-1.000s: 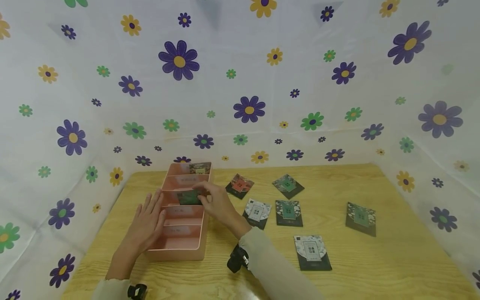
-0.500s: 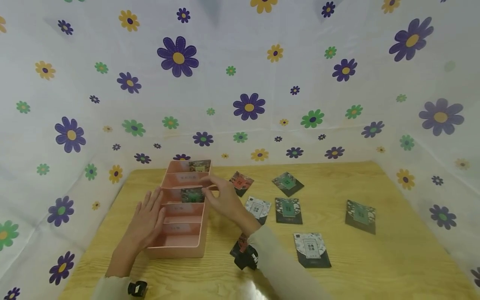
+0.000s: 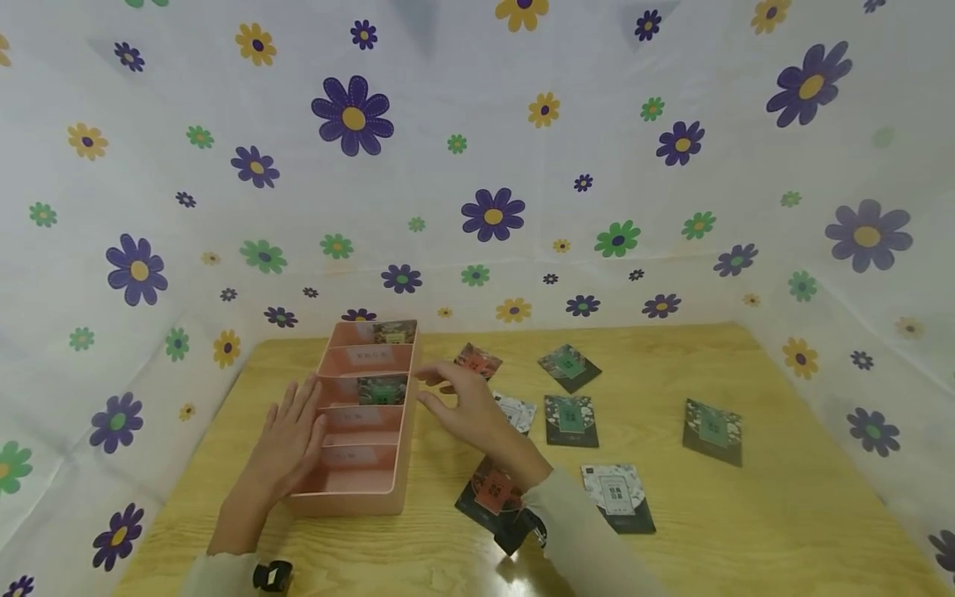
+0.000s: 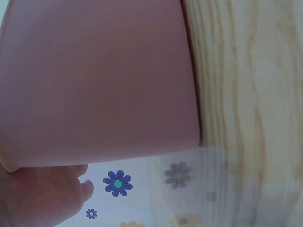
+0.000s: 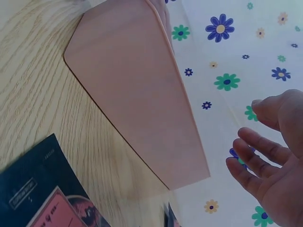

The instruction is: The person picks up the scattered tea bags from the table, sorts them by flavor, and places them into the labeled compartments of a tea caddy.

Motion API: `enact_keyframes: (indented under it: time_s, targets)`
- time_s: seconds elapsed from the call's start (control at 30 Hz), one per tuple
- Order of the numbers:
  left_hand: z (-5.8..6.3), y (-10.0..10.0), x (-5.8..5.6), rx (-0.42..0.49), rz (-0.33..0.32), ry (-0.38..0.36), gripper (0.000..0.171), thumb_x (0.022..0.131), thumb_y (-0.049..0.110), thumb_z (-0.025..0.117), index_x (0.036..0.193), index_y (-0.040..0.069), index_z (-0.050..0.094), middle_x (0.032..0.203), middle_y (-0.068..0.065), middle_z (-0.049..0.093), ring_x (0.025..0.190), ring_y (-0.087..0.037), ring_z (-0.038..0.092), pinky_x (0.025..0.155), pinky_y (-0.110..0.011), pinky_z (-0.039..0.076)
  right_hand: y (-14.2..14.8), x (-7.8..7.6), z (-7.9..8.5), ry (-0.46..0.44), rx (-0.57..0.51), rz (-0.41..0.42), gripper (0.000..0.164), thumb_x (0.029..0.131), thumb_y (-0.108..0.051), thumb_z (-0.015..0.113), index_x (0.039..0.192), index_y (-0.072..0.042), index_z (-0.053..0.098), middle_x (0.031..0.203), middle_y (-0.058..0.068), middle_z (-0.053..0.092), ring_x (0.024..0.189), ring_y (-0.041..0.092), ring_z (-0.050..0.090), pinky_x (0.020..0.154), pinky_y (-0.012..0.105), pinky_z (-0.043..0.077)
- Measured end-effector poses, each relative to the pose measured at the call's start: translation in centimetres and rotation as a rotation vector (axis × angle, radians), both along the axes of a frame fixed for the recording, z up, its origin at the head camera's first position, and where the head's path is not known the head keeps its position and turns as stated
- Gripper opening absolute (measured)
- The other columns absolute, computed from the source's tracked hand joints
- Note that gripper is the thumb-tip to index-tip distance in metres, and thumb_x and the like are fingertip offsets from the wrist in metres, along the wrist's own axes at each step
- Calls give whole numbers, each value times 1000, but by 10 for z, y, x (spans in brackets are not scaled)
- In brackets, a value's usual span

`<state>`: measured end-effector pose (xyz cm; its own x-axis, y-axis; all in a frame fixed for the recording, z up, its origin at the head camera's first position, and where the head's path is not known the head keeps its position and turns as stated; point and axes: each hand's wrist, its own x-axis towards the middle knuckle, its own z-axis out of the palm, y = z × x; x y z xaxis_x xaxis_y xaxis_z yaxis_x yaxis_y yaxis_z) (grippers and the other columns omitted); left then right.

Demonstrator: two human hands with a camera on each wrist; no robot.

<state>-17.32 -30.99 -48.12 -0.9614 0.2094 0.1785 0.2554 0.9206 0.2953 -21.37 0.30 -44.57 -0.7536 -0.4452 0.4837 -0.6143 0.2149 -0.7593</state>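
A pink divided box (image 3: 346,504) stands on the left of the table, with labels on its compartment walls. My left hand (image 3: 287,439) rests along its left side, fingers straight; in the left wrist view the hand (image 4: 40,194) is partly cut off beside the pink wall (image 4: 99,80). A green-labelled packet (image 3: 383,391) leans in the middle compartment, and a packet with a yellowish label (image 3: 395,332) is in the farthest one. Just right of the box hovers my right hand (image 3: 477,410), holding nothing; its fingers are loosely bent and apart in the right wrist view (image 5: 272,158).
Red-labelled packets (image 3: 492,491) lie under and behind the right arm. Green-labelled packets (image 3: 570,419) and white-labelled packets (image 3: 618,496) are spread over the wooden table (image 3: 791,497). A flowered white cloth (image 3: 448,182) closes off the back and sides.
My right hand has let go of the green-labelled packet, leaving it in the middle compartment, and has drawn back to the right. A red-labelled packet near the front has come into view. Left hand unmoved.
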Motion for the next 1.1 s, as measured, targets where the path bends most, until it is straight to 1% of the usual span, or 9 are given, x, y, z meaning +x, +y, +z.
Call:
enact_keyframes:
  time_s: [0.2,0.3,0.47,0.57,0.67,0.77,0.83,0.97,1.1]
  targets:
    - [1,2,1,-16,-2,20,60,111,28,34,160,-5,24,168,-21,19,154,-47,10,117,-72,10,16,10,4,-2,23,-27,30,101,-15,67,131,-11,65,127,8,69,115,28,65,94,46,56]
    - [2,3,2,-18,0,22,59,111,27,35,160,-5,24,168,-21,19,154,-47,10,117,-71,10,24,16,7,-7,34,-50,30,101,-15,68,130,-11,65,127,5,69,116,26,65,94,44,57]
    - [-2,2,5,-37,3,35,60,111,28,36,160,-5,25,168,-22,20,154,-47,11,117,-71,11,36,25,6,-7,39,-83,31,100,-13,69,131,-11,65,127,5,68,116,27,65,92,47,57]
    - [-4,2,6,-31,2,46,60,111,28,36,159,-5,26,167,-22,21,154,-46,11,117,-72,11,44,27,3,-5,52,-106,32,99,-12,70,131,-12,64,128,4,67,117,27,64,92,48,57]
    - [-6,2,6,-14,1,61,59,111,28,37,159,-5,28,167,-21,23,154,-45,11,117,-71,10,52,27,1,19,70,-132,35,98,-11,71,132,-11,63,129,5,67,117,25,64,90,47,57]
    - [-5,3,5,-17,0,59,59,111,28,36,159,-5,27,167,-21,22,155,-45,10,118,-71,10,61,23,-2,23,75,-149,37,98,-10,71,134,-11,63,132,8,66,118,25,63,90,49,57]
    - [-4,4,4,-29,0,59,59,112,29,35,160,-5,26,168,-21,21,154,-45,11,117,-71,11,67,20,-4,14,77,-168,39,98,-10,72,135,-12,62,134,9,66,119,27,63,92,50,57]
    - [0,5,2,-35,3,76,59,111,29,35,159,-4,28,167,-20,23,153,-47,15,117,-71,12,78,16,-8,-6,75,-196,41,97,-8,72,136,-12,62,136,12,64,121,33,61,95,57,54]
    - [1,5,2,-30,-2,85,58,111,28,36,159,-5,28,167,-21,24,153,-47,16,116,-72,13,87,12,-14,-29,99,-228,41,98,-10,71,137,-10,61,136,12,64,122,34,60,96,57,53]
